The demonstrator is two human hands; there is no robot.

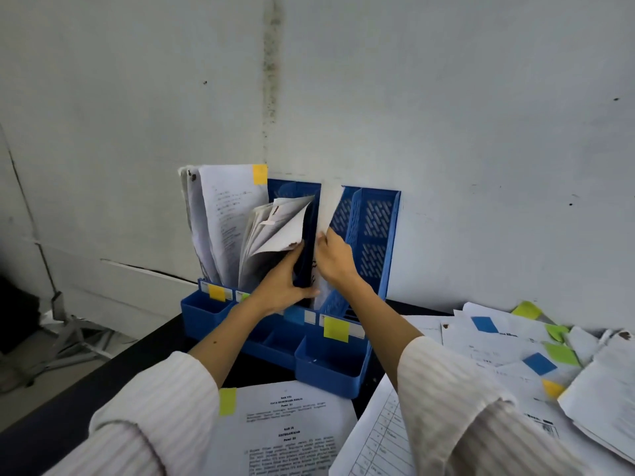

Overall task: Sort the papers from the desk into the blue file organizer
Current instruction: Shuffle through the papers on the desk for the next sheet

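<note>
The blue file organizer (372,235) stands against the wall at the back of the dark desk. Its left slot holds tall sheets (223,214) with a yellow tab on top. In the middle slot, a bundle of papers (275,231) curls forward. My left hand (285,283) grips the blue divider beside that bundle, thumb on the right of it. My right hand (335,257) pinches a white sheet (328,207) standing in the slot to the right of that divider. The sheet's lower part is hidden behind my hands.
A printed page (292,431) with a yellow-green tab lies on the desk in front of the organizer. A table sheet (378,438) lies under my right sleeve. A loose heap of tabbed papers (536,359) covers the desk's right side. The desk's left edge drops to the floor.
</note>
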